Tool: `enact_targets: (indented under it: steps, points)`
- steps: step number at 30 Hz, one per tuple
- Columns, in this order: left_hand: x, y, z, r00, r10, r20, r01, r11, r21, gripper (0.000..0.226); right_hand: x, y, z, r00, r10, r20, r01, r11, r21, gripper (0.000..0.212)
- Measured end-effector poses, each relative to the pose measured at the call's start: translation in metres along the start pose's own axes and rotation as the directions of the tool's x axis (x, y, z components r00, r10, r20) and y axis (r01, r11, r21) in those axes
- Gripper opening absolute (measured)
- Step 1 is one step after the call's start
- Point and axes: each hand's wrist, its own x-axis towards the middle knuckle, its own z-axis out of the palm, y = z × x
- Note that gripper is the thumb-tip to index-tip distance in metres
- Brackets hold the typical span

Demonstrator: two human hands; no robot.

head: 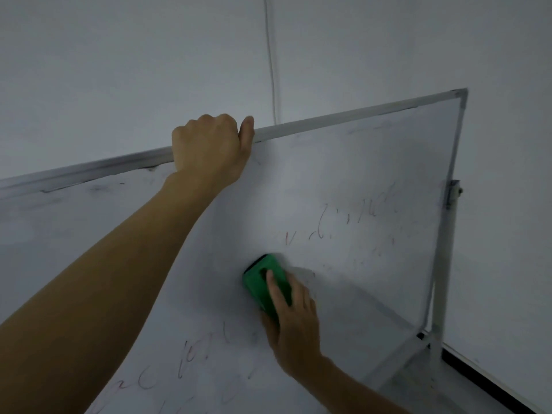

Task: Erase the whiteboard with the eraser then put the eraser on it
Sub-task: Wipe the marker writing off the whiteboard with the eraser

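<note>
Left hand (209, 146) grips whiteboard (343, 186) top; right hand (294, 321) holds eraser (260, 283) (green) against it.

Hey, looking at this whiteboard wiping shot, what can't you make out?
Head view:
- Red marker traces on the white metal-framed whiteboard: smeared, unreadable.
- Wiping face of the green plastic eraser: pressed against the board; the right hand covers its lower end.
- Fingertips of the left hand: curled behind the top frame.
- Board's left and lower parts: cut off by picture edges.
</note>
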Motion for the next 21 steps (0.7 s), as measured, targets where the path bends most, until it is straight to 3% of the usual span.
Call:
enact_targets:
  steps: [1,2,3,4,6,8,9,10,13,16,18,21]
  points:
    - [0.003,0.004,0.002,1.0,-0.004,-0.002,0.004,1.0,-0.005,0.06,0.004,0.016,-0.003,0.993,-0.111,0.025,0.112,0.992,-0.051,0.058]
    - [0.004,0.005,0.004,1.0,0.002,-0.017,-0.002,1.0,0.002,0.06,0.01,0.035,-0.008,0.991,-0.129,0.024,0.131,0.988,-0.082,0.059]
    - [0.004,0.005,0.007,1.0,-0.004,-0.023,0.004,1.0,0.011,0.06,0.019,0.054,-0.013,0.998,-0.056,-0.009,0.055,0.996,-0.076,0.061]
    - [0.003,0.004,0.008,0.999,0.001,-0.035,0.0,1.0,0.022,0.059,0.03,0.072,-0.019,0.993,0.102,-0.051,-0.104,0.994,-0.044,0.065]
    - [0.002,0.004,0.01,0.999,0.012,-0.042,-0.01,0.999,0.033,0.058,0.051,0.098,-0.031,0.887,0.451,-0.104,-0.444,0.892,0.084,0.074]
    - [0.002,0.008,0.01,0.999,0.01,-0.042,-0.009,0.999,0.039,0.057,0.063,0.102,-0.029,0.772,0.623,-0.124,-0.604,0.78,0.161,0.08]
    - [0.003,0.01,0.009,0.999,0.008,-0.045,-0.006,0.999,0.041,0.057,0.064,0.092,-0.027,0.769,0.628,-0.12,-0.61,0.776,0.161,0.08]
    - [0.003,0.011,0.01,0.999,0.002,-0.053,0.0,0.999,0.04,0.057,0.06,0.077,-0.025,0.81,0.572,-0.127,-0.556,0.819,0.141,0.079]
    - [0.003,0.007,0.01,0.997,-0.028,-0.074,0.03,0.999,0.031,0.057,0.029,0.026,-0.011,0.988,0.136,-0.072,-0.135,0.991,0.022,0.061]
    - [0.0,0.003,0.008,0.996,-0.014,-0.093,0.017,0.999,0.035,0.057,0.015,0.023,-0.008,0.958,-0.278,0.074,0.283,0.957,-0.07,0.051]
    - [-0.002,0.001,0.006,0.995,-0.004,-0.098,0.008,0.999,0.039,0.057,0.035,0.05,-0.017,0.961,-0.275,0.03,0.276,0.956,-0.099,0.053]
    - [-0.003,0.001,0.006,0.995,-0.005,-0.099,0.008,0.999,0.036,0.057,0.082,0.093,-0.04,0.978,0.128,-0.162,-0.132,0.991,-0.018,0.069]
